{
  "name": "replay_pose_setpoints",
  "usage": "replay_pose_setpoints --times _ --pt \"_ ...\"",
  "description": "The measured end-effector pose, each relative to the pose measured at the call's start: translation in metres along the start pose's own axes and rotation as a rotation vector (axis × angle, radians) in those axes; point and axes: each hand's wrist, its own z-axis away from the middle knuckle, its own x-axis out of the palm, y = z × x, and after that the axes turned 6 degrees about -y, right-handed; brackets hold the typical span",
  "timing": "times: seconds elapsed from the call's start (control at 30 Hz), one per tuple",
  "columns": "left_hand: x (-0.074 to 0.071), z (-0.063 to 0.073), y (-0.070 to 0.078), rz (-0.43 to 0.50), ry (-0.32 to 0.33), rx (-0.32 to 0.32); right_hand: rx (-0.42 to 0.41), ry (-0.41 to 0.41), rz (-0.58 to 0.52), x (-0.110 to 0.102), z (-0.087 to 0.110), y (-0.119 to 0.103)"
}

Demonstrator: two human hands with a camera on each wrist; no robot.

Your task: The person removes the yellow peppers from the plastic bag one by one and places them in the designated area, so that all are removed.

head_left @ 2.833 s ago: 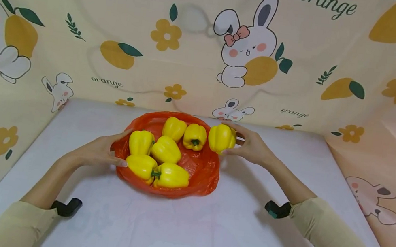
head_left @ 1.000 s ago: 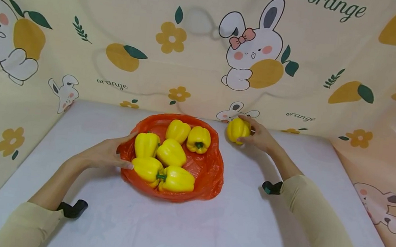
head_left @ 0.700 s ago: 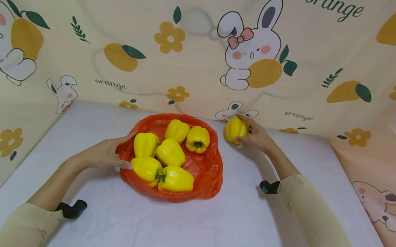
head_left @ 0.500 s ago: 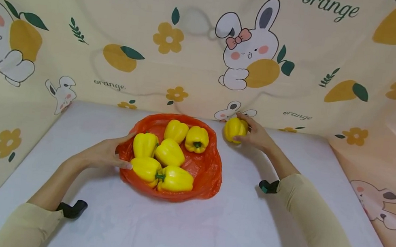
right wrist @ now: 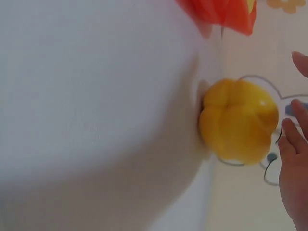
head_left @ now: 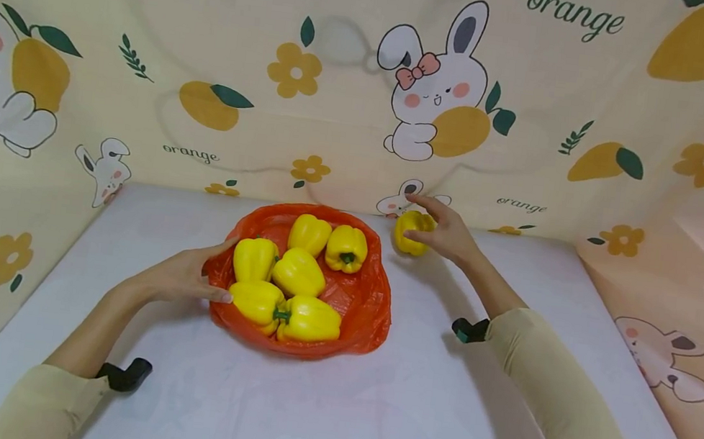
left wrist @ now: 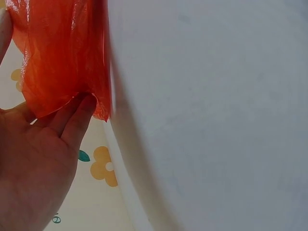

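A red plastic bag, its rim rolled open, stands on the table with several yellow bell peppers inside. My left hand holds the bag's left side, thumb at the rim beside a pepper. In the left wrist view, the fingers tuck into the plastic, which partly hides their tips. One more yellow bell pepper sits on the table right of the bag, near the back. My right hand hovers just beside it, fingers spread. The right wrist view shows a gap between this pepper and the fingers.
The white table ends at a printed cloth backdrop close behind the bag and the lone pepper. The same cloth rises along the left and right sides. A black wrist mount sticks out from each sleeve.
My right hand carried a pepper from the bag's right rim to the table at the back right, then let go, its fingers spreading and lifting off. The left hand stayed at the bag.
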Motion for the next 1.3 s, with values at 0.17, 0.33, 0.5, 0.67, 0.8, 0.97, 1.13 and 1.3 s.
replay_pose_setpoints --times 0.17,0.33,0.5,0.67,0.8,0.97,1.13,1.3 --pt "0.000 0.000 -0.001 0.005 0.005 -0.002 -0.032 -0.040 -0.055 0.006 0.000 -0.012" --pt "0.000 -0.001 0.000 0.013 0.007 0.014 -0.084 -0.062 -0.113 0.011 0.000 -0.021" --pt "0.000 -0.003 -0.001 0.016 0.013 0.043 -0.078 -0.086 -0.182 0.021 -0.001 -0.022" --pt "0.000 -0.001 -0.002 0.006 0.009 0.024 -0.099 -0.129 -0.231 0.034 -0.005 -0.024" --pt "0.000 0.001 -0.002 0.007 0.006 0.010 -0.100 -0.148 -0.263 0.043 -0.007 -0.028" --pt "0.000 0.001 -0.002 0.010 0.008 0.005 -0.087 -0.162 -0.260 0.052 -0.009 -0.032" --pt "-0.001 0.001 -0.002 0.000 0.018 0.008 -0.071 -0.150 -0.241 0.062 -0.012 -0.035" --pt "-0.001 0.002 -0.001 0.008 0.005 -0.001 -0.038 -0.155 -0.208 0.070 -0.012 -0.033"
